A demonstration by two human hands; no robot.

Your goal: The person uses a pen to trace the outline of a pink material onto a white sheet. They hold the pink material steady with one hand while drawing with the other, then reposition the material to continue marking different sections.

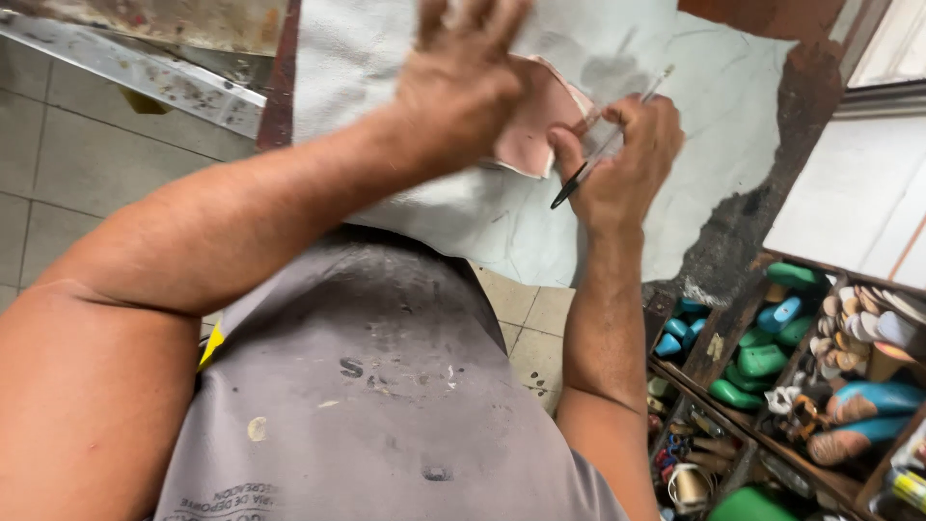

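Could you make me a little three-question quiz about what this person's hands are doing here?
1. True or false: the right hand holds a pen.
2. What does the left hand press flat? A) a pink pattern piece B) a green shoe last C) a metal bar
3. What lies under the pink pattern piece?

Key: 1 true; 2 A; 3 a large pale sheet spread on the worktable.

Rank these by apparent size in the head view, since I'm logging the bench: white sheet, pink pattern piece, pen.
1. White sheet, by far the largest.
2. Pink pattern piece, partly hidden under the left hand.
3. Pen, thin, held in the right hand.
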